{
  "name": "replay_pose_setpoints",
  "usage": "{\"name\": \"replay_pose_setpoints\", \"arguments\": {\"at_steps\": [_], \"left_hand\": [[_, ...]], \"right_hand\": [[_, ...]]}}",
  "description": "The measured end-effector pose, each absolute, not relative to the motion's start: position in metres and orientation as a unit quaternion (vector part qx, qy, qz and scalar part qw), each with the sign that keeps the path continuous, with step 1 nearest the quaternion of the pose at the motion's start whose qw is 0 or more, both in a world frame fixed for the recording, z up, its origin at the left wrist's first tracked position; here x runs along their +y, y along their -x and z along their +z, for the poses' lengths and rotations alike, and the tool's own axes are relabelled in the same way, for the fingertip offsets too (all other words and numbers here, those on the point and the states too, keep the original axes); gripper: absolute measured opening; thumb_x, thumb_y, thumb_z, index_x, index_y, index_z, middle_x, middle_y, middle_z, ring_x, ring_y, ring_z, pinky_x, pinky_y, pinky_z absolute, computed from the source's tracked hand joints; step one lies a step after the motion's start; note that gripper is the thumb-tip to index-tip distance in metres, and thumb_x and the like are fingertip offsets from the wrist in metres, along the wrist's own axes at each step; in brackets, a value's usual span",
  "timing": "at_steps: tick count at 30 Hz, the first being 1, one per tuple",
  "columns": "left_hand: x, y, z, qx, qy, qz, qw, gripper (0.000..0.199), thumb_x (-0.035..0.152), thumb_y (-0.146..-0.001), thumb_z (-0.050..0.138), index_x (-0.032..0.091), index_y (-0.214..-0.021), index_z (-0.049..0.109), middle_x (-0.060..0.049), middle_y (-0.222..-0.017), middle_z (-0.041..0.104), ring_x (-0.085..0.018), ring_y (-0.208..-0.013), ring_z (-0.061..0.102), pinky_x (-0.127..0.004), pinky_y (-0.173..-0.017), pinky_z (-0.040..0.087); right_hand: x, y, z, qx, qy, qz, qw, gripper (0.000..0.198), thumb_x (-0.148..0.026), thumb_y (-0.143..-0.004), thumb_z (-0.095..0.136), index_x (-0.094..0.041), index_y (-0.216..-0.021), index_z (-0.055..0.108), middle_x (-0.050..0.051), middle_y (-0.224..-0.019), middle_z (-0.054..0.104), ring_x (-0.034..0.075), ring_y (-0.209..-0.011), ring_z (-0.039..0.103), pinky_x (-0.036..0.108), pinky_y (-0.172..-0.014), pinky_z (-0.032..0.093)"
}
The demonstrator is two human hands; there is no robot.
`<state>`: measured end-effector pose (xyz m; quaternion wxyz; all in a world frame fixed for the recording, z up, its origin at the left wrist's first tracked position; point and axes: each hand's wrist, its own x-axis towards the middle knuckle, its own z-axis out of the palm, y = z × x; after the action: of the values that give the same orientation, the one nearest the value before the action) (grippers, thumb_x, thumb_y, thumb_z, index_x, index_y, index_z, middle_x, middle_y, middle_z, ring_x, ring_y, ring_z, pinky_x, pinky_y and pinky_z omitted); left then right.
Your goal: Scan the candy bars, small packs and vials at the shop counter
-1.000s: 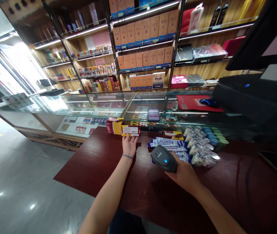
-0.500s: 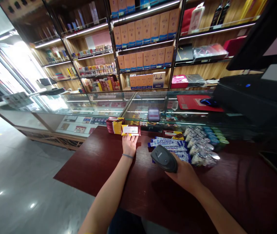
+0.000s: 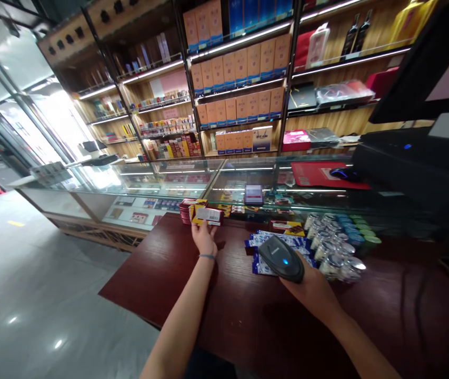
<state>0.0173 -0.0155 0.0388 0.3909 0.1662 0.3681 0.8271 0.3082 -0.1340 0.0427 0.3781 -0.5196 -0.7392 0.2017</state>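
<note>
My left hand (image 3: 204, 238) is closed on a red and yellow chocolate bar (image 3: 207, 215), whose white label with a barcode faces me. Just behind it stands a stack of the same chocolate bars (image 3: 186, 211) at the table's far edge. In my right hand (image 3: 311, 284) is a black barcode scanner (image 3: 280, 258), with a blue light lit on its top. The scanner is held above blue and white stick packets (image 3: 262, 267), partly hiding them. Another chocolate bar (image 3: 287, 227) lies flat behind the packets.
Several small jars with silver, blue and green lids (image 3: 332, 258) stand right of the packets. Beyond the dark red table (image 3: 161, 273) runs a glass display counter (image 3: 224, 173). A black monitor and till (image 3: 409, 163) fill the right side.
The chocolate bar in my left hand has moved slightly left, in front of the stack, and tilted. A blue light has come on atop the scanner. The view has shifted a little.
</note>
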Motion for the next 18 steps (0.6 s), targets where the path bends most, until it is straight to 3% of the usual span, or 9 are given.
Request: {"name": "replay_pose_setpoints", "arguments": {"at_steps": [3, 6, 10, 14, 18], "left_hand": [[-0.006, 0.009, 0.054, 0.405, -0.221, 0.855, 0.237, 0.023, 0.028, -0.086, 0.071, 0.022, -0.104, 0.058, -0.003, -0.104, 0.071, -0.015, -0.089, 0.072, -0.030, -0.081, 0.059], [0.001, 0.043, 0.068, 0.462, -0.305, 0.830, 0.068, 0.022, 0.032, -0.090, 0.066, 0.020, -0.109, 0.066, -0.007, -0.108, 0.074, -0.020, -0.102, 0.072, -0.033, -0.093, 0.057], [0.002, 0.083, 0.082, 0.532, -0.526, 0.656, -0.103, 0.026, 0.031, -0.098, 0.057, 0.024, -0.117, 0.073, -0.008, -0.120, 0.076, -0.024, -0.116, 0.070, -0.041, -0.106, 0.052], [0.003, 0.103, 0.090, 0.552, -0.680, 0.448, -0.178, 0.028, 0.022, -0.098, 0.055, 0.027, -0.118, 0.075, -0.008, -0.129, 0.074, -0.027, -0.129, 0.065, -0.048, -0.119, 0.040], [0.009, 0.110, 0.089, 0.559, -0.731, 0.357, -0.162, 0.029, 0.019, -0.097, 0.057, 0.030, -0.116, 0.076, -0.006, -0.126, 0.076, -0.026, -0.127, 0.065, -0.047, -0.120, 0.038]], "right_hand": [[-0.135, -0.307, 0.042, -0.713, 0.537, 0.195, 0.407, 0.047, -0.042, -0.087, 0.062, -0.024, -0.131, 0.059, 0.008, -0.101, 0.081, 0.031, -0.094, 0.078, 0.034, -0.073, 0.057], [-0.136, -0.306, 0.042, -0.698, 0.535, 0.199, 0.432, 0.049, -0.044, -0.087, 0.061, -0.023, -0.132, 0.057, 0.009, -0.106, 0.080, 0.032, -0.100, 0.077, 0.037, -0.078, 0.058], [-0.134, -0.309, 0.044, -0.697, 0.521, 0.208, 0.447, 0.047, -0.046, -0.088, 0.063, -0.024, -0.129, 0.059, 0.007, -0.111, 0.080, 0.029, -0.102, 0.077, 0.034, -0.081, 0.058], [-0.130, -0.314, 0.042, -0.710, 0.505, 0.225, 0.436, 0.045, -0.048, -0.089, 0.065, -0.023, -0.125, 0.061, 0.008, -0.110, 0.080, 0.029, -0.099, 0.078, 0.032, -0.074, 0.059], [-0.130, -0.314, 0.040, -0.711, 0.506, 0.211, 0.440, 0.043, -0.047, -0.089, 0.065, -0.022, -0.124, 0.061, 0.010, -0.110, 0.080, 0.030, -0.099, 0.078, 0.033, -0.073, 0.059]]}}
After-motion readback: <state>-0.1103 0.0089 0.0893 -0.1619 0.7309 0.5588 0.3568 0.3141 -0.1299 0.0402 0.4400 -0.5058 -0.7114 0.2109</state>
